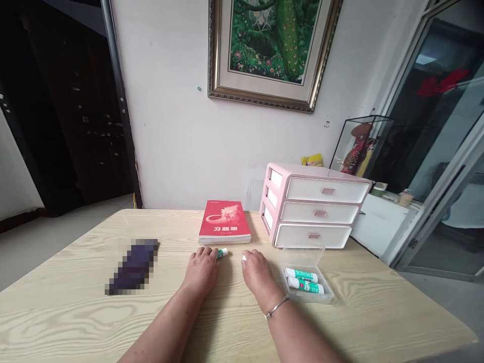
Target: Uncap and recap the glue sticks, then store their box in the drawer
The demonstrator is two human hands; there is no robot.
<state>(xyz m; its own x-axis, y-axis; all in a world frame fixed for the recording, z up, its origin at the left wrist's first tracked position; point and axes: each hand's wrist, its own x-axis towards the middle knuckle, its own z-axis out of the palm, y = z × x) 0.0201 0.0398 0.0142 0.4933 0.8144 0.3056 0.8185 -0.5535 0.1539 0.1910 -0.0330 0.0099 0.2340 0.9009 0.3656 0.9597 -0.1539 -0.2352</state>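
My left hand (202,268) is closed around a green and white glue stick (222,253), whose end sticks out to the right of the fingers. My right hand (258,272), with a bracelet at the wrist, is closed on a small white object (244,258) that is mostly hidden by the fingers. Both hands rest low over the table in front of a red book (225,222). To the right of my right hand lies an open clear plastic box (312,297) holding two green and white glue sticks (305,286).
A pink and white three-drawer cabinet (319,213) stands behind the clear box. A dark pixelated object (134,266) lies on the wooden table (75,287) at the left. A framed picture (272,96) hangs on the wall, and a glass case stands behind the cabinet.
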